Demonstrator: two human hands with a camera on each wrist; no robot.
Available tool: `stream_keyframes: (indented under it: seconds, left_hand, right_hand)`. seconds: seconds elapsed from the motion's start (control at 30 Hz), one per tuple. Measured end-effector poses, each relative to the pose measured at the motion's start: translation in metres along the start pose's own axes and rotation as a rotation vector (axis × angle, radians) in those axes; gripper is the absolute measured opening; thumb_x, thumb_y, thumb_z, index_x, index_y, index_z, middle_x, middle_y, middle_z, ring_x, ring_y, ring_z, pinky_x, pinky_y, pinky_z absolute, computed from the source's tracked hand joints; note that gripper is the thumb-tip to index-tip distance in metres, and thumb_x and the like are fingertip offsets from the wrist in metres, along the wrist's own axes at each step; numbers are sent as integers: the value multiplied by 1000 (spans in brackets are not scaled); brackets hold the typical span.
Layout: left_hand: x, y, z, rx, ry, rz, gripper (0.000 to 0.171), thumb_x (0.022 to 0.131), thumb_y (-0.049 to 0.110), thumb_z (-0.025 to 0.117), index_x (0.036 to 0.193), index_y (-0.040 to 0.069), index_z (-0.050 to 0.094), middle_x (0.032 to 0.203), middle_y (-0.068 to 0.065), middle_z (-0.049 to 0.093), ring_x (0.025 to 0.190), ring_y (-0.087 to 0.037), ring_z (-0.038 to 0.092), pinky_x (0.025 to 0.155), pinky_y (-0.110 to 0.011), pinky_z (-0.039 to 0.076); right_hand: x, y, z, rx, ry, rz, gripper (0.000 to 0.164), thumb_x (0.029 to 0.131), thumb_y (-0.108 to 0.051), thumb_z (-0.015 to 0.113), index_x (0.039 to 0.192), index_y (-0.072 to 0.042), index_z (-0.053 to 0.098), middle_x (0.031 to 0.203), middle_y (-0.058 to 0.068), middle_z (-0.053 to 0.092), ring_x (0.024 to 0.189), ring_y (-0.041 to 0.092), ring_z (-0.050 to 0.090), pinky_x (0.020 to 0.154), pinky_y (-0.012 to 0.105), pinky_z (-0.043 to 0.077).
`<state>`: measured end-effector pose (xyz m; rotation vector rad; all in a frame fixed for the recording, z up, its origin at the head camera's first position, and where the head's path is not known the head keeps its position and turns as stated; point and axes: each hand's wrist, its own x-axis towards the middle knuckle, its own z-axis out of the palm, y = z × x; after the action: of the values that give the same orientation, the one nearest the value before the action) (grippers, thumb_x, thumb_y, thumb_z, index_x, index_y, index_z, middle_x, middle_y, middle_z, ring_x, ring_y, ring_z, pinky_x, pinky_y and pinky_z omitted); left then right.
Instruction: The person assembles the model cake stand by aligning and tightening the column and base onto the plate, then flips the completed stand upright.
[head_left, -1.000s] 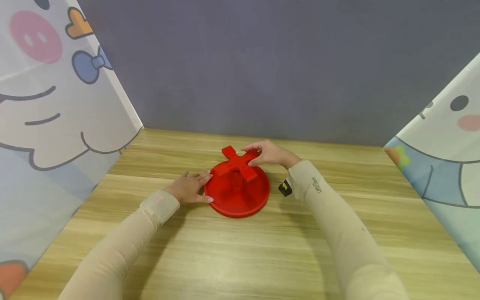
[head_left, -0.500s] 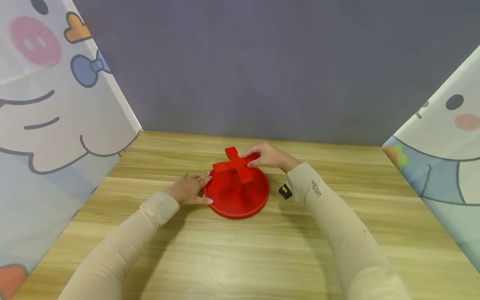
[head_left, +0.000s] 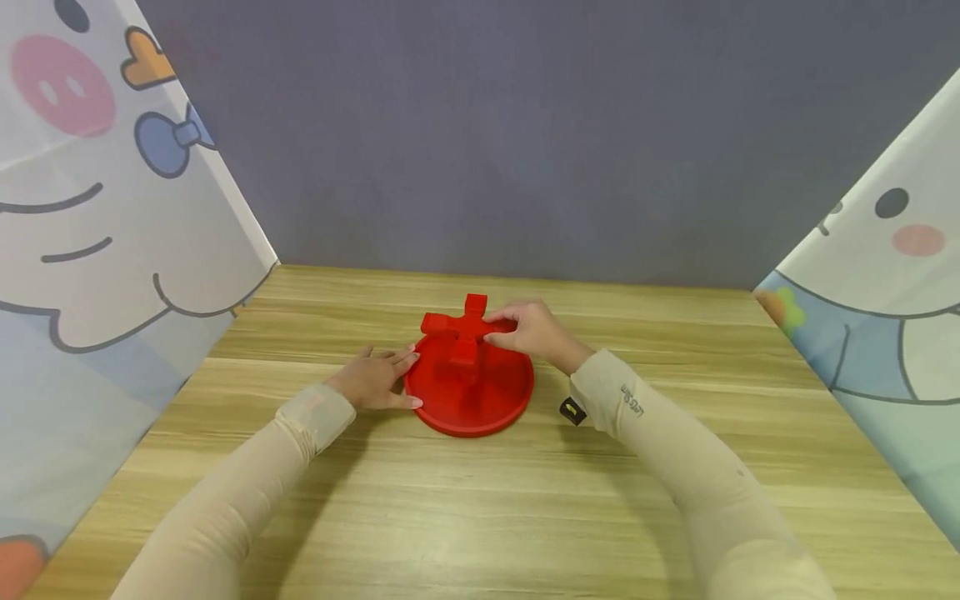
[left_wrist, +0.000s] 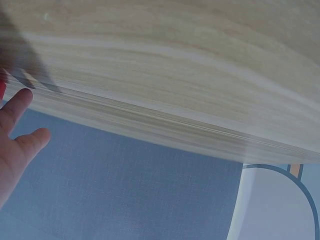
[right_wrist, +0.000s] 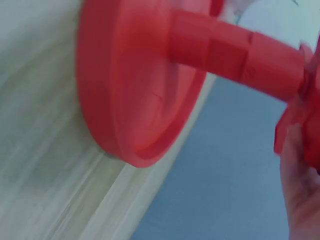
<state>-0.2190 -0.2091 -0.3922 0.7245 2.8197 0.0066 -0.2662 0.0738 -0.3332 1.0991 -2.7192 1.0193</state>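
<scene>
A red round base (head_left: 435, 396) with a raised rim lies flat on the wooden table. From its middle rises a thick red post (right_wrist: 230, 50), topped by a red cross-shaped handle (head_left: 471, 325) with several stubby arms. My right hand (head_left: 538, 333) pinches the handle's right arm between thumb and fingers. In the right wrist view, part of that hand shows at the right edge, against the handle. My left hand (head_left: 371, 382) touches the left rim of the base, fingers spread and fairly straight. Only a few left fingers (left_wrist: 35, 142) appear in the left wrist view.
The wooden table (head_left: 450, 517) ends at a grey back panel (head_left: 480, 142). Cartoon-printed panels stand at the left (head_left: 150, 233) and right (head_left: 885, 308). A small black device (head_left: 573, 411) sits at my right cuff.
The cross-shaped handle has turned clockwise as seen from above, with my right hand moving slightly toward me on its arm. My left hand stays at the base's rim.
</scene>
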Motion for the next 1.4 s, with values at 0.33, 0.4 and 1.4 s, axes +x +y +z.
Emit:
stream_keyframes:
  seconds: [0.33,0.4,1.4]
  left_hand:
    - [0,1,-2,3,-16,4,91,88,66,49,148,1,31,154,-14,27,135,-39,35,109,-63,18]
    - [1,1,-3,-2,-20,0,90,88,65,50,149,1,31,154,-14,27,135,-39,35,109,-63,18]
    - [3,-3,1,24,-23,-10,91,88,67,48,149,2,30,155,-13,26,136,-38,34,109,-63,19]
  right_hand:
    - [-13,-11,15,-283,196,-183,20,83,-17,71,98,-5,76,87,6,72,74,17,64,65,27,53]
    - [-12,-12,14,-278,211,-211,16,83,-16,69,94,-6,77,80,4,71,65,14,60,58,23,49]
    - [8,17,-5,-225,4,-237,32,86,-7,71,115,6,67,115,23,62,108,36,59,95,44,47]
